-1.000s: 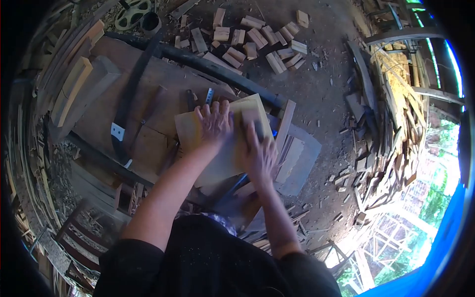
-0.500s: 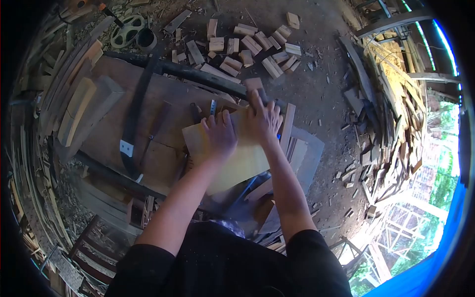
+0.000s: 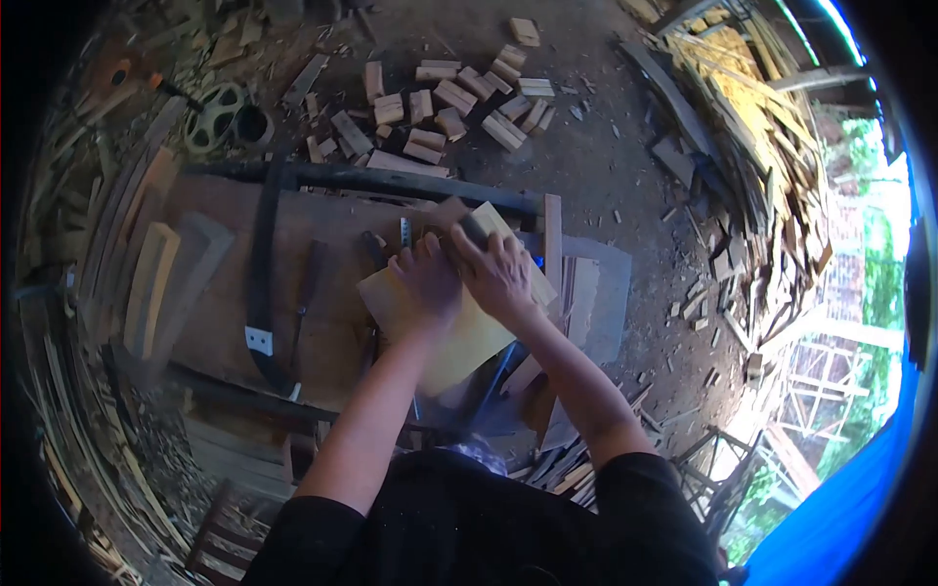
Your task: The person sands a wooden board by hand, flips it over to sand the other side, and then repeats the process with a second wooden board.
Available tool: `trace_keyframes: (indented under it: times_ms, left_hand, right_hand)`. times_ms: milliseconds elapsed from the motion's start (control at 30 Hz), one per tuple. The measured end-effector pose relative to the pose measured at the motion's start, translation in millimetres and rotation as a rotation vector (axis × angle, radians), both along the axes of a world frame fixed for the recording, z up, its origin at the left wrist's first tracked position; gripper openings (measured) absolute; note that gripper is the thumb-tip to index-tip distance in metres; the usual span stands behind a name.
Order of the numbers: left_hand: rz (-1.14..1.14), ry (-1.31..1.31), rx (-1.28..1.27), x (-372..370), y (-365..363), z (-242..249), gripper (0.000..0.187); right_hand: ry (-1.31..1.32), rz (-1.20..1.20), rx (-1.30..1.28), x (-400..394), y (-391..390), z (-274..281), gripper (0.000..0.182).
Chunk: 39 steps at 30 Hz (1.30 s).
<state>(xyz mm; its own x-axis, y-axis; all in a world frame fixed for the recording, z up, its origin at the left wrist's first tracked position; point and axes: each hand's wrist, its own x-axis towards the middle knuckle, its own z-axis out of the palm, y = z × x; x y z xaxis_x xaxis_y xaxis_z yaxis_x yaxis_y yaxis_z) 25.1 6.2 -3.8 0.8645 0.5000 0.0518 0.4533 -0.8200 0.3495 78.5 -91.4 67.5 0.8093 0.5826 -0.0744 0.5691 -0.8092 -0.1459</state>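
Note:
A pale wooden board (image 3: 454, 347) lies at a slant on the workbench under both hands. My left hand (image 3: 428, 283) presses on its left part, the fingers bent; their tips are partly hidden in shadow. In my right hand (image 3: 498, 278) is a small brown and dark grey block (image 3: 451, 212) that looks like a sanding block. It rests on the board near the left fingers, with my right fingers closed over it. A dark handled tool (image 3: 311, 278) and a white-marked strip (image 3: 405, 231) lie on the bench left of the board.
A dark curved bar (image 3: 262, 264) with a white plate lies across the workbench (image 3: 210, 322). Shaped wood pieces (image 3: 151, 278) stand at its left. Several small wood blocks (image 3: 454, 96) litter the ground beyond. Scrap wood (image 3: 733, 146) is piled at the right.
My right hand has drawn the block from the board's far right edge leftward and nearer, beside my left hand. The camera view has shifted slightly.

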Motion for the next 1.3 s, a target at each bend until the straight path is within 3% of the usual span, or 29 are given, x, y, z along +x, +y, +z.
trace_keyframes:
  times_ms: [100,167,200,267,333,433,533,600,667,767,867,933,1067,1133,1267,1300]
  left_hand:
    - [-0.008,-0.016,0.014,-1.7,0.3,2.3,0.047]
    - [-0.047,-0.01,0.005,-8.3,-1.6,5.9,0.05]
    - [-0.046,-0.02,0.063,-7.3,-1.7,5.7,0.051]
    - [-0.069,-0.047,0.124,1.7,-0.3,2.0,0.054]
    - [-0.122,-0.162,0.305,3.2,-0.6,-9.6,0.055]
    - [-0.227,-0.008,0.089,5.6,3.7,-5.3,0.056]
    - [-0.235,0.155,0.04,6.9,3.1,13.5,0.056]
    - [-0.257,0.154,0.086,4.6,1.7,13.4,0.057]
    - [-0.246,0.054,0.142,5.0,1.6,10.8,0.059]
    - [-0.254,0.112,0.137,6.8,3.8,5.3,0.061]
    - [-0.246,0.169,0.153,8.4,3.9,3.6,0.061]
    - [-0.245,0.115,0.187,10.1,2.3,3.7,0.061]
    - [-0.228,0.168,0.137,7.8,3.3,3.5,0.06]
    - [-0.224,0.171,0.127,8.0,2.8,6.0,0.06]
    - [-0.14,0.195,0.081,5.7,1.2,5.1,0.058]
    - [-0.109,0.167,0.117,6.0,-1.2,2.9,0.058]
  right_hand:
    - [-0.009,-0.015,0.023,23.0,-22.8,-4.4,0.045]
    - [-0.122,-0.273,0.079,46.3,-31.5,-31.8,0.048]
    - [-0.126,-0.292,0.088,38.8,-34.7,-29.9,0.048]
    - [-0.196,-0.416,0.166,8.7,-46.0,-22.1,0.05]
    - [-0.208,-0.395,0.098,-61.7,-60.4,-19.1,0.057]
    - [-0.025,-0.354,0.048,-159.2,-62.3,16.6,0.059]
    - [-0.118,-0.421,0.036,-129.4,-76.5,6.7,0.062]
    - [-0.227,-0.563,0.157,-69.3,-79.6,-9.1,0.061]
    - [-0.095,-0.677,0.165,-28.1,-74.3,-8.3,0.059]
    - [-0.197,-0.556,0.116,-74.5,-69.4,-7.1,0.058]
    - [-0.148,-0.401,0.116,-175.4,-59.3,8.8,0.061]
    - [-0.025,-0.402,0.172,-181.2,-70.7,14.5,0.059]
    - [-0.267,-0.686,0.245,-80.8,-105.8,-21.7,0.054]
    - [0.027,-0.947,0.428,-36.6,-125.2,-24.1,0.05]
    - [-0.008,-0.959,0.491,-53.3,-143.8,-1.0,0.052]
    - [-0.008,-0.999,0.676,-68.8,-142.3,-6.2,0.052]
